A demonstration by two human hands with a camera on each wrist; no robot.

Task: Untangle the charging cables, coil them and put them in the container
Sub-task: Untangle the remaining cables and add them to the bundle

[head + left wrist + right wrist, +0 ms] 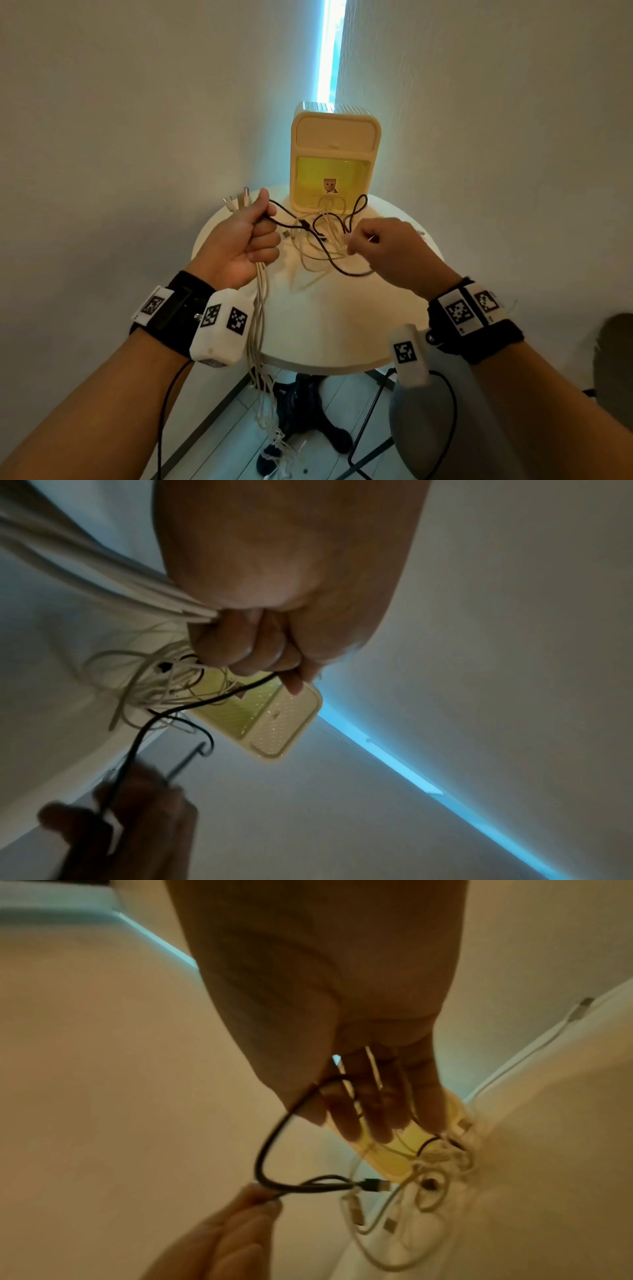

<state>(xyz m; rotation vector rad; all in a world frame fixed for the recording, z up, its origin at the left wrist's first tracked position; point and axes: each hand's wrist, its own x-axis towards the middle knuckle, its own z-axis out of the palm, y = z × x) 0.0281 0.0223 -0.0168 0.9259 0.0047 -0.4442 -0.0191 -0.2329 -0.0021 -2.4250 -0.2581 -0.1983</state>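
My left hand (253, 236) makes a fist round a bundle of white cables (260, 308) that hangs past the table edge, with their plugs (236, 202) sticking up above the fist. A black cable (325, 250) runs from that fist across to my right hand (376, 243), which pinches it above the table. In the right wrist view the black cable (263, 1150) loops below the right fingers (369, 1110), its USB plug (479, 1185) free. A loose white tangle (318, 253) lies before the yellow container (335, 154), which stands upright at the table's back.
The small round white table (308, 359) sits in a corner between two walls. Its dark base (308, 411) and a grey chair (428, 428) are below. One white cable end (578, 1010) lies near the table's right edge.
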